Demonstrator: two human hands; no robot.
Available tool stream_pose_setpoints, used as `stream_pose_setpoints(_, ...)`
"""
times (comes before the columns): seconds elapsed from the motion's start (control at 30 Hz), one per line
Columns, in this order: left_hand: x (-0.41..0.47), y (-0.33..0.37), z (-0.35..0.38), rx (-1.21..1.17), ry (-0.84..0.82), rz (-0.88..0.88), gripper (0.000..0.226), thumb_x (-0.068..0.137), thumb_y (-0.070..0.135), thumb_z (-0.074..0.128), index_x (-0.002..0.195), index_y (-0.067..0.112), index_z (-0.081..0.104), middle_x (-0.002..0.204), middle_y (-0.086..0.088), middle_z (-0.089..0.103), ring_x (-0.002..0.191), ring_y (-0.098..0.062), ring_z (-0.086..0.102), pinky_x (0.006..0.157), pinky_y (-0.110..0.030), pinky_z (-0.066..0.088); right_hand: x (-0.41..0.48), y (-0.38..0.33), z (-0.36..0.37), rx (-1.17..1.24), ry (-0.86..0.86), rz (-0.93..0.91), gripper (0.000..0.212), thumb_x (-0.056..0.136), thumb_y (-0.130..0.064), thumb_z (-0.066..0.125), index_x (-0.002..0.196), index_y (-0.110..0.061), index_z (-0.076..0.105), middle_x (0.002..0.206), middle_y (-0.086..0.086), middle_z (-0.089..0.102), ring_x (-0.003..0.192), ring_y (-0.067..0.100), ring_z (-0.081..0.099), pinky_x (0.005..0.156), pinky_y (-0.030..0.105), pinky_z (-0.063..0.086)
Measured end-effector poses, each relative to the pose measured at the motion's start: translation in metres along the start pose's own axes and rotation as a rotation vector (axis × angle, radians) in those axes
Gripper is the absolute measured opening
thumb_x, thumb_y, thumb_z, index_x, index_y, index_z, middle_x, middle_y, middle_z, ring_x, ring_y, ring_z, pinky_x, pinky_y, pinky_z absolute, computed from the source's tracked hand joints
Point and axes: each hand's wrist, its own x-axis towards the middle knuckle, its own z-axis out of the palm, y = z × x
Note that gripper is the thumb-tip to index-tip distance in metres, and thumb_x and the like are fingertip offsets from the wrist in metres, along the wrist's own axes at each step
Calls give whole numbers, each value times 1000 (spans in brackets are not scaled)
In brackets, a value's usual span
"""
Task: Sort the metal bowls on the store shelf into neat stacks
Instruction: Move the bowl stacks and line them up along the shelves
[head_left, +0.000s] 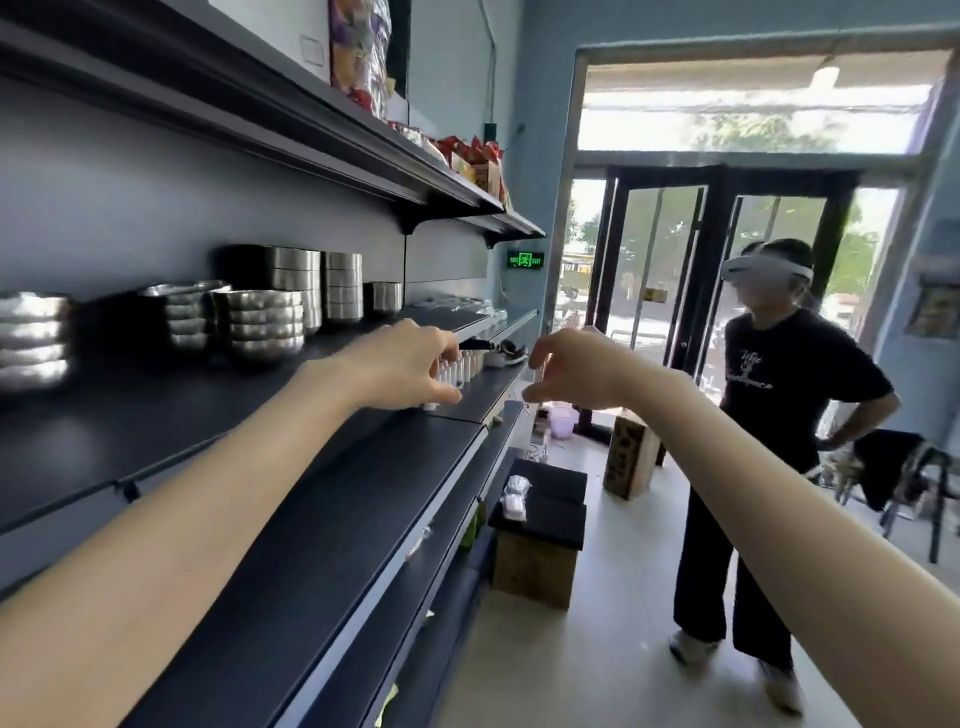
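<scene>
While both grips hung empty above the shelf (291, 467), no bowl was in hand. Left grip (410, 364) was loosely curled just by the small white bottles (457, 371) (contact unclear, frame blurred). Right grip (571, 371) was loosely curled, out past the shelf edge. Metal bowls (265, 325) sat in stacks far left, near the back panel. Looked like a between-stacks step; next move probably needs a reach back left to an uneven stack.
</scene>
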Motion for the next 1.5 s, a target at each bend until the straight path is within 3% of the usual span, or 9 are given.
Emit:
stream_pose_setpoints(0.13,66,-25,18,-28,17,-24,41,86,38,66,120,18,57,101,1,65,91,-18,60,86,-33,49,67,39,16,-10,-12,2,39,87,-31,65,112,-2,62,113,13,64,103,28,57,92,44,49)
stream_pose_setpoints(0.33,155,-65,57,15,34,-115,41,85,40,66,120,20,57,104,2,62,96,-18,57,89,-37,48,170,101,38,31,4,-80,47,85,-34,68,123,-9,57,122,10,60,99,22,54,81,26,40)
stream_pose_setpoints(0.5,229,-91,90,0,92,-224,41,85,39,67,119,19,58,103,2,63,96,-15,58,89,-34,48,267,154,62,112,-9,-207,45,84,-37,68,120,-12,59,114,10,64,99,22,59,85,30,47)
stream_pose_setpoints(0.63,286,-106,105,42,-16,-383,43,86,42,65,124,24,54,105,8,60,103,-10,49,89,-30,45,349,189,79,51,-124,-326,47,83,-45,66,121,-18,57,119,9,58,101,20,49,85,32,45)
stream_pose_setpoints(0.73,315,-118,110,53,-29,-481,42,86,43,64,123,27,53,106,9,60,104,-10,47,87,-28,42,403,204,88,54,-153,-412,49,83,-45,66,122,-17,57,121,8,59,105,23,53,85,30,43)
stream_pose_setpoints(0.93,358,-153,121,87,-55,-625,42,85,45,65,121,27,55,102,10,61,97,-6,50,88,-27,44,496,210,112,170,-203,-560,48,82,-42,68,120,-15,58,117,6,60,97,19,54,84,29,44)
stream_pose_setpoints(1.17,414,-232,143,67,118,-755,39,85,40,67,118,23,58,102,6,62,98,-11,54,84,-25,43,601,197,146,205,-202,-698,47,84,-42,66,122,-16,58,108,-1,59,97,16,50,79,23,35)
stream_pose_setpoints(1.37,444,-298,148,130,119,-892,42,83,40,69,118,20,58,94,10,59,88,-10,50,78,-24,39,690,164,168,184,-222,-779,46,83,-41,67,120,-15,59,108,3,63,97,20,58,88,30,46)
stream_pose_setpoints(1.5,452,-315,136,155,151,-969,45,83,42,68,121,24,55,103,10,59,95,-10,50,80,-25,41,733,136,175,239,-251,-847,42,83,-42,67,116,-18,59,94,2,70,87,17,64,72,24,47)
